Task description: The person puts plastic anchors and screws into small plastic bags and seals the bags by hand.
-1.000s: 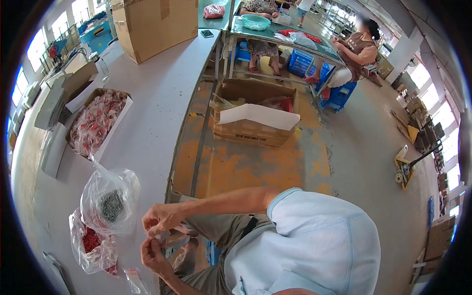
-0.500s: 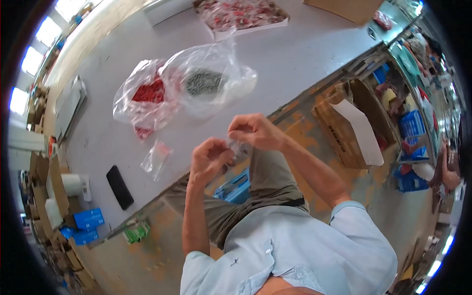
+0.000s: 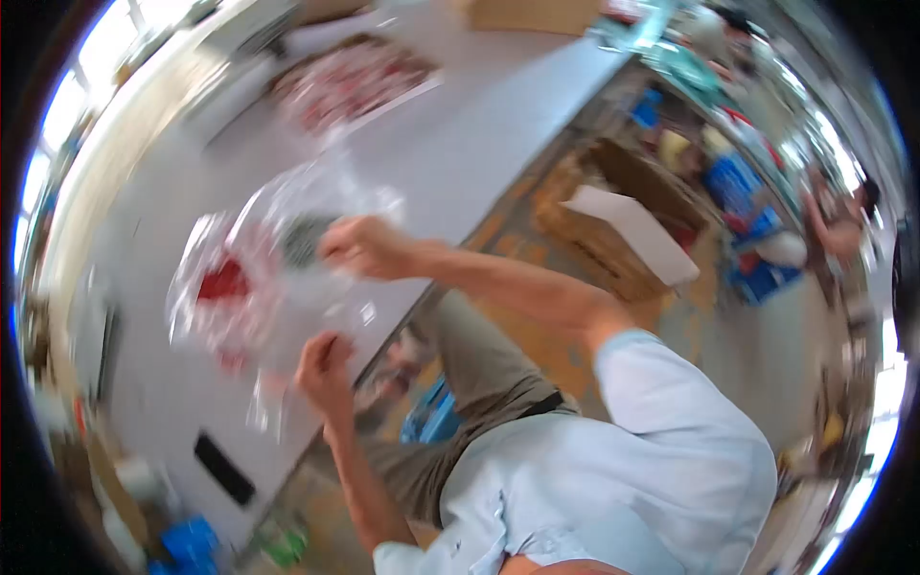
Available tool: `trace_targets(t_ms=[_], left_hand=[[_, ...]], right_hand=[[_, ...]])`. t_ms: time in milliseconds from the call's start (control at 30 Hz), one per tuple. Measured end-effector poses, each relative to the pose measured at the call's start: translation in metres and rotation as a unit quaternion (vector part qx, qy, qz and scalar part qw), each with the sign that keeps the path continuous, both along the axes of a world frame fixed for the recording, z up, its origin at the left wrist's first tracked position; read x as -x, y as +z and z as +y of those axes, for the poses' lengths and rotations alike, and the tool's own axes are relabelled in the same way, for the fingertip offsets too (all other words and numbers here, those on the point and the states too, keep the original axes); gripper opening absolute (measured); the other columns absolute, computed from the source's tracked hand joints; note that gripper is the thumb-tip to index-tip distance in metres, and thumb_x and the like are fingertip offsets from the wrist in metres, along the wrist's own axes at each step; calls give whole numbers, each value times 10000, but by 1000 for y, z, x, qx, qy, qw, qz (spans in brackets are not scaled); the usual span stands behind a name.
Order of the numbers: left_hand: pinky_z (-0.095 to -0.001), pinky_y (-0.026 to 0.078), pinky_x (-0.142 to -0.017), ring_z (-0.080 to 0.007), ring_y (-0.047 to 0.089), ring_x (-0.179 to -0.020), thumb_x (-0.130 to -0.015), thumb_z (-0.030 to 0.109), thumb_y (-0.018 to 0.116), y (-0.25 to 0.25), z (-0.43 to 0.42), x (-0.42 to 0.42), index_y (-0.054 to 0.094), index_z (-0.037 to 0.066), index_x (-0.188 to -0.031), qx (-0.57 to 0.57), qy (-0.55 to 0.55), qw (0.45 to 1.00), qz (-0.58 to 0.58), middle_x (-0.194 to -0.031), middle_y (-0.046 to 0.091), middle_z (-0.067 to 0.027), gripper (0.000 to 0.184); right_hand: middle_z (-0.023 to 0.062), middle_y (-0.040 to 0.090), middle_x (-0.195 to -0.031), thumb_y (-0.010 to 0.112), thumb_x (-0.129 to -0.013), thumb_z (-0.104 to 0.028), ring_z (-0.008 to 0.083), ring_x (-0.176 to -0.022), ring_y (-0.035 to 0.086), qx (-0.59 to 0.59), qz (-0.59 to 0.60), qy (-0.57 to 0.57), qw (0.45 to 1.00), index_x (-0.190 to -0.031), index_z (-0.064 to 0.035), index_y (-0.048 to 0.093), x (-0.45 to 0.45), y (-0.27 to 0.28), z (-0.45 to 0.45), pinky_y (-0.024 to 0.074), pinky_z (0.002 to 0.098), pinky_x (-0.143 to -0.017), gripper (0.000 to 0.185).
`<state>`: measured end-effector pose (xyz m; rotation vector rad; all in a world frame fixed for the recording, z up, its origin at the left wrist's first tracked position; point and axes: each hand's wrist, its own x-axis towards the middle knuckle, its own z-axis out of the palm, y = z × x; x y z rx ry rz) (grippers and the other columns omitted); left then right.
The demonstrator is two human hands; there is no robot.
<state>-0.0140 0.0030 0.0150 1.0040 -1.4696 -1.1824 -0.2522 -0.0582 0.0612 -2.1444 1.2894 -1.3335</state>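
Hands were almost together over the table edge half a second ago, and now they've split: the right hand (image 3: 372, 249) is up-left over the clear bag of grey pieces (image 3: 303, 241), while the left hand (image 3: 324, 374) sits lower, mid-left of the frame. Key bit is that the grey pieces are just left of the right hand's fingertips and well above the left hand, so the right is clearly nearer. That bag's a bunched heap, can't make out any long axis. Both hands look curled, but with the blur I can't tell if either is pinching something, or if the right touches the plastic. Red pieces (image 3: 222, 280) lie further left in their own bag. Whole view has swung too, so the table (image 3: 479, 105) stuff sits further left.
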Motion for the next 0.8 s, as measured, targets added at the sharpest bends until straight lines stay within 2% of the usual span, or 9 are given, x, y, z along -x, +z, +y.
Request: trace_targets(t_ms=[33, 67, 133, 200, 333, 533, 667, 733, 800], left_hand=[[-285, 585, -722, -151, 689, -766, -934, -25, 662, -12, -5, 0, 689, -36, -1015, 8, 22, 1000, 10, -871, 699, -85, 86], [-284, 580, -703, -147, 677, -760, -941, -26, 655, -27, -15, 0, 688, -38, -1034, 27, 13, 999, 19, -880, 690, -86, 99], [-279, 570, -681, -146, 662, -741, -947, -17, 655, -27, -20, 4, 687, -39, -1046, 61, 10, 998, 5, -869, 687, -82, 106], [-275, 566, -674, -144, 656, -732, -955, -3, 655, -21, -19, 10, 686, -39, -1053, 40, 6, 999, 8, -869, 689, -82, 109], [-265, 541, -690, -124, 616, -746, -989, 61, 649, -23, -17, 7, 679, -26, -1080, -2, 49, 998, -41, -888, 673, -61, 129], [-266, 552, -652, -131, 637, -719, -979, 65, 664, -26, -12, 11, 686, -26, -1075, 49, 52, 995, -70, -873, 697, -78, 135], [-262, 540, -647, -123, 626, -713, -977, 66, 663, -26, -12, 9, 684, -24, -1070, 45, 48, 995, -76, -868, 692, -66, 131], [-261, 532, -645, -117, 618, -713, -978, 58, 656, -24, -11, 9, 681, -23, -1072, 40, 55, 994, -84, -875, 688, -57, 127], [-261, 533, -647, -119, 620, -721, -980, 58, 653, -28, -11, 8, 681, -22, -1074, 47, 52, 995, -77, -877, 688, -58, 126]], right_hand=[[162, 669, -904, 668, -763, -96, 364, -829, 665, 27, 94, -17, 995, -833, -43, 660, 4, -25, -34, 532, 458, -710, 88], [165, 657, -898, 665, -737, -114, 391, -842, 669, -8, 155, -22, 988, -796, -47, 625, 6, -8, -40, 533, 486, -712, 98], [162, 668, -901, 692, -719, -117, 364, -887, 698, -40, 329, -54, 942, -843, -42, 650, 0, -29, -87, 567, 482, -784, 151], [147, 700, -948, 707, -715, -109, 338, -942, 711, -114, 407, -42, 905, -896, -49, 679, -5, -4, -88, 575, 465, -825, 193], [145, 738, -993, 716, -708, -91, 324, -995, 715, -175, 438, -21, 881, -1009, -70, 724, -18, -13, -107, 581, 426, -876, 302], [165, 743, -1067, 734, -741, -99, 319, -1046, 717, -196, 421, -31, 885, -1020, -58, 763, -20, -17, -106, 594, 448, -864, 283], [174, 742, -1058, 749, -740, -117, 324, -1049, 715, -184, 409, -27, 894, -1018, -51, 764, -21, -17, -102, 591, 441, -870, 286], [153, 745, -1054, 769, -721, -123, 311, -1035, 717, -238, 384, -32, 892, -1015, -59, 766, -24, -3, -93, 587, 425, -863, 300], [153, 744, -1048, 765, -722, -121, 313, -1029, 717, -233, 385, -33, 893, -1010, -57, 764, -24, -3, -93, 587, 425, -860, 295]])
